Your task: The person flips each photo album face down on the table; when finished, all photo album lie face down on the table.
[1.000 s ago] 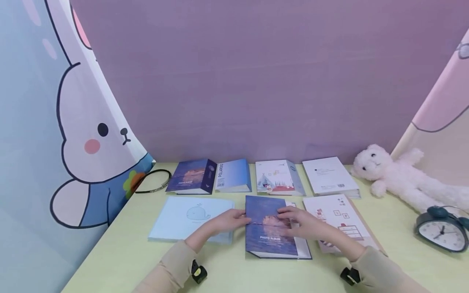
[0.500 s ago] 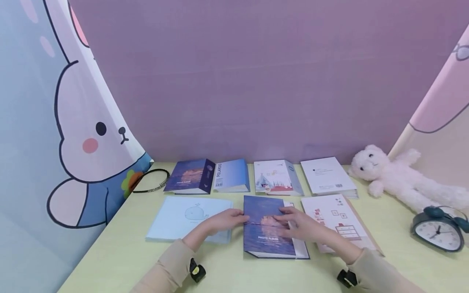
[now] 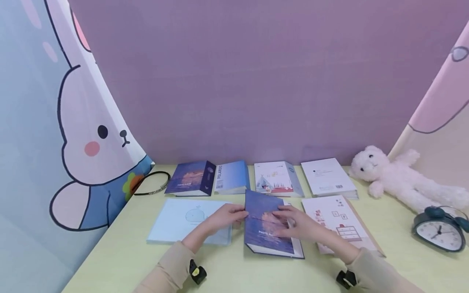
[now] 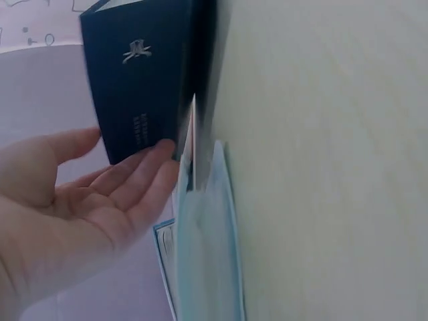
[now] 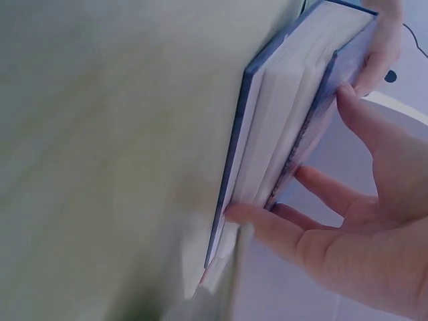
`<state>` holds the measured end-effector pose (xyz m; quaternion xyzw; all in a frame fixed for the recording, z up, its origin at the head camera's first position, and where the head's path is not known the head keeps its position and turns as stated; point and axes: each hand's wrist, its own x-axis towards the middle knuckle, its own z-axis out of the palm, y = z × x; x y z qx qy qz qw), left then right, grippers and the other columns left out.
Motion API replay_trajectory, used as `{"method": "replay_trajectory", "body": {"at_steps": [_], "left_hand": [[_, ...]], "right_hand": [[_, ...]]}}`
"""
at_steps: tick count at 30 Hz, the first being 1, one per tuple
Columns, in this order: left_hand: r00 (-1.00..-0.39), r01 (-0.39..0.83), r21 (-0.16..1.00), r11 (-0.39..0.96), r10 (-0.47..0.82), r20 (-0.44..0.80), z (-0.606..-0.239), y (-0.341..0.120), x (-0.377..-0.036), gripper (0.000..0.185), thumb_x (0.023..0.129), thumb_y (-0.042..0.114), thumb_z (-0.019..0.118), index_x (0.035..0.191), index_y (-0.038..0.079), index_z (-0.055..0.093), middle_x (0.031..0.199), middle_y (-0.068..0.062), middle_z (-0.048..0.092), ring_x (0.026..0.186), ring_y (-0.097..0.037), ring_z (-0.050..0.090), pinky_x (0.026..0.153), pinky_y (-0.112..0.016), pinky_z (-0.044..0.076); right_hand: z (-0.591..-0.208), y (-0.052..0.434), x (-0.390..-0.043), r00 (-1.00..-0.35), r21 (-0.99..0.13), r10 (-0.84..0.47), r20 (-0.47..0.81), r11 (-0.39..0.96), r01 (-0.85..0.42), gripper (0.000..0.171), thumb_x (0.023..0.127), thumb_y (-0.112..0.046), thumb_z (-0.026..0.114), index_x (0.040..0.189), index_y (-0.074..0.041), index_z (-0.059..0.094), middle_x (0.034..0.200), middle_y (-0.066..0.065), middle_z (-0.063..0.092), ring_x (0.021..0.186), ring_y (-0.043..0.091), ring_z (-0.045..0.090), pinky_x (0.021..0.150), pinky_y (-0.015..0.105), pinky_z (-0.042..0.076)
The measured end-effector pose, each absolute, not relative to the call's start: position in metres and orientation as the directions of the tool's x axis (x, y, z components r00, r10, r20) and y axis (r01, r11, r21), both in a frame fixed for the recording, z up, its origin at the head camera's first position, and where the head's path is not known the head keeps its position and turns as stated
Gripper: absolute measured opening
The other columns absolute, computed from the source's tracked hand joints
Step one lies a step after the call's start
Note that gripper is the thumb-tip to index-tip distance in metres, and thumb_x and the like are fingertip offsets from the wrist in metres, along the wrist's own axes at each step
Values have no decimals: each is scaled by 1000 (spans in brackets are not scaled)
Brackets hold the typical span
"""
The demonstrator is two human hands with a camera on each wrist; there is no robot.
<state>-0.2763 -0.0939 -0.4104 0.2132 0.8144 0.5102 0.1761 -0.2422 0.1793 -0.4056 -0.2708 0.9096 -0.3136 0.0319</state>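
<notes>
A photo album (image 3: 265, 244) with a purple-blue sea picture leans up on its left side in the head view. My left hand (image 3: 225, 216) holds its spine edge, thumb above and fingers below. In the left wrist view the dark blue spine (image 4: 137, 87) carries a silver emblem. On the cover's right half lies my right hand (image 3: 302, 224), fingers bent over the open edge. The right wrist view shows its thumb and fingers on the cover, one finger reaching to the white pages (image 5: 267, 134). A light blue whale album (image 3: 165, 224) lies left, a white one (image 3: 351, 215) with furniture drawings right.
Along the back lie a dark sunset album (image 3: 188, 175), a blue one (image 3: 234, 175), a tent-picture one (image 3: 272, 175) and a plain white one (image 3: 327, 175). A black hoop (image 3: 146, 193) is left; a white plush toy (image 3: 395, 179) and an alarm clock (image 3: 439, 232) are right.
The photo album's left side has risen off the table and it now tilts. My left hand has come up with it, fingers curled beneath the spine; the right hand stays on the cover.
</notes>
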Motion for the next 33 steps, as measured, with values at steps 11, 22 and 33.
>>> {"method": "replay_trajectory", "body": {"at_steps": [11, 22, 33], "left_hand": [[-845, 83, 978, 190, 534, -32, -406, -103, -278, 58, 91, 36, 60, 137, 5, 46, 135, -16, 53, 110, -28, 62, 86, -36, 55], [-807, 86, 987, 137, 590, -11, -395, -97, -270, 64, 92, 35, 60, 147, 23, 29, 155, -7, 23, 113, -28, 60, 86, -38, 55], [-860, 17, 988, 153, 507, -64, -398, -94, -266, 86, 93, 34, 58, 152, 11, 0, 156, -16, 14, 118, -37, 54, 84, -40, 55]], "right_hand": [[-402, 173, -249, -817, -606, -545, 185, 592, -532, 67, 79, -39, 73, 131, -2, 54, 134, 28, 46, 121, 46, 45, 94, 62, 42], [-390, 155, -246, -805, -692, -569, 168, 514, -507, 69, 82, -37, 71, 137, -4, 47, 134, 22, 52, 113, 35, 57, 92, 44, 51], [-383, 136, -242, -758, -608, -630, 169, 538, -584, 83, 77, -45, 73, 139, 2, 42, 143, 19, 42, 130, 33, 42, 104, 49, 38]]}}
